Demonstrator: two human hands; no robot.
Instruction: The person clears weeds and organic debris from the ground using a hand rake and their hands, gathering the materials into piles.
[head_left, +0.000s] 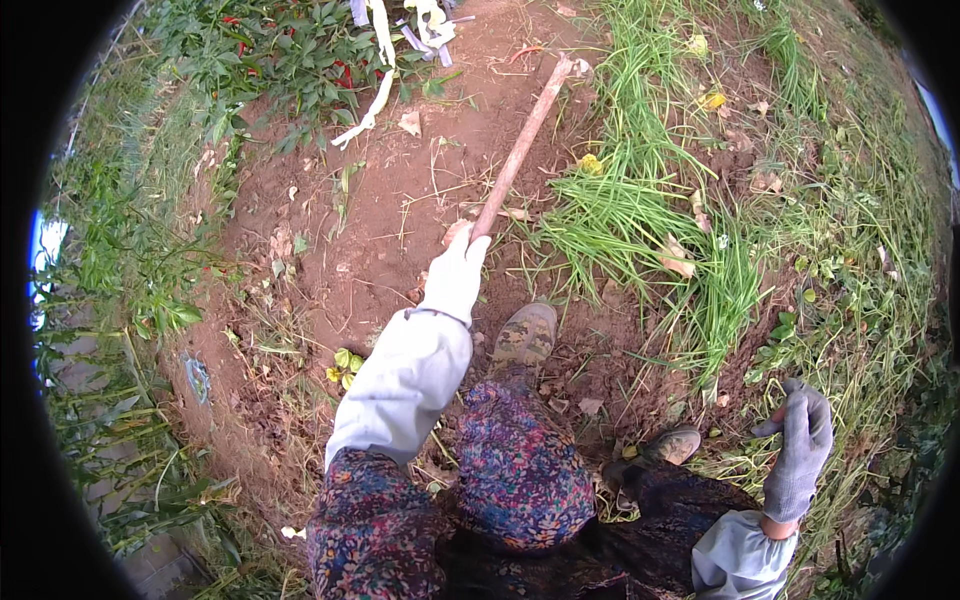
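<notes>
My left hand (454, 276), in a white glove, grips a wooden tool handle (519, 156). The handle slants away across bare soil, and its far end meets the ground by the grass-like green plants (622, 202). What is fixed at that end is too small to tell. Off to the right, my right hand (801, 442) wears a grey knit glove. Its fingers are loosely bent with the thumb apart, and nothing plainly shows in it. Cut or pulled stems and weeds (862, 360) lie around and beyond that hand.
Pepper plants (300, 60) with red fruit stand at the upper left, near pale strips (382, 67) of material. My camouflage-patterned shoes (526, 334) rest on reddish soil (300, 202). Dry leaves (676, 256) are scattered about. Tall leafy plants (112, 420) line the left side.
</notes>
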